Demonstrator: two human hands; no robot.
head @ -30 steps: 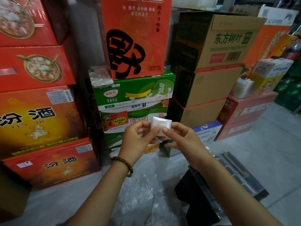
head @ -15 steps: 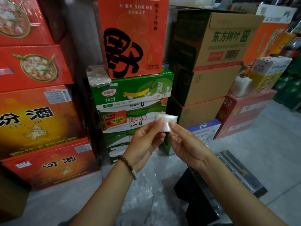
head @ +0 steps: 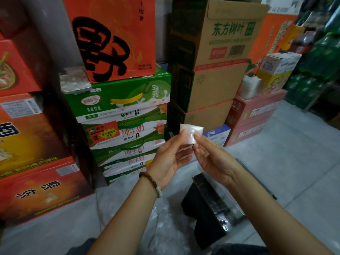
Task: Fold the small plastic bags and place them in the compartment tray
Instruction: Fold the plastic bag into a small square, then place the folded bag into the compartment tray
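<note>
1. Folded plastic bag (head: 191, 134): held up near frame centre, clear of the floor.
2. Left hand (head: 169, 159), at 7 o'clock, and right hand (head: 211, 159), at 5 o'clock: fingertips pinch the bag.
3. Compartment tray (head: 213, 205): 6 o'clock, below wrists.

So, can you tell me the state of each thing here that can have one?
small plastic bag: folded small, held up in the air.
left hand: pinches the bag.
right hand: pinches the bag.
compartment tray: partly hidden; contents unclear.
clear plastic: loose on the floor, unfolded.
</note>
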